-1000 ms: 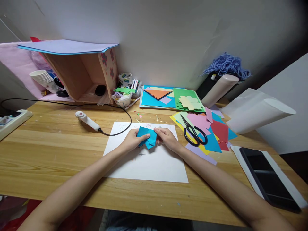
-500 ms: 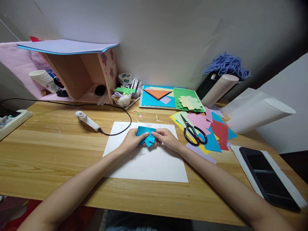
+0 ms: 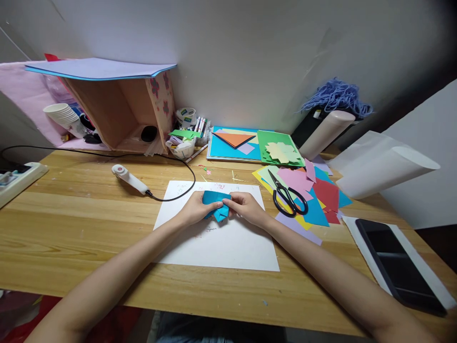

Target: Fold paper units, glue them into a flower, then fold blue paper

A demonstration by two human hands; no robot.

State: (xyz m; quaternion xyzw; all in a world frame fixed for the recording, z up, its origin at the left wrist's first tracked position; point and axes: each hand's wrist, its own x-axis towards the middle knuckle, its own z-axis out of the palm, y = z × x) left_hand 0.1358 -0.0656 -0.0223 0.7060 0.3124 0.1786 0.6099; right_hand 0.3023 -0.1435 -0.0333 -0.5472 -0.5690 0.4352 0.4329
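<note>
A piece of folded blue paper (image 3: pixel 217 197) is held between both hands, over a white sheet (image 3: pixel 228 247) that lies on the wooden table. My left hand (image 3: pixel 194 208) grips its left side, thumb across the front. On the right edge, my right hand (image 3: pixel 247 208) pinches the paper, its thumb close to the left thumb. Small folded flaps and a point show at the paper's lower edge. The fingers behind it are mostly hidden.
Black-handled scissors (image 3: pixel 288 195) rest on coloured paper sheets (image 3: pixel 326 195) to the right. A phone (image 3: pixel 400 267) lies farther right. Left of the white sheet is a corded white hand tool (image 3: pixel 130 180). A cardboard box (image 3: pixel 117 109) and a tub of scraps (image 3: pixel 183 148) stand behind.
The top edge of the blue paper has tipped down slightly, and the two thumbs have come closer together on its front. Everything else stays in place.
</note>
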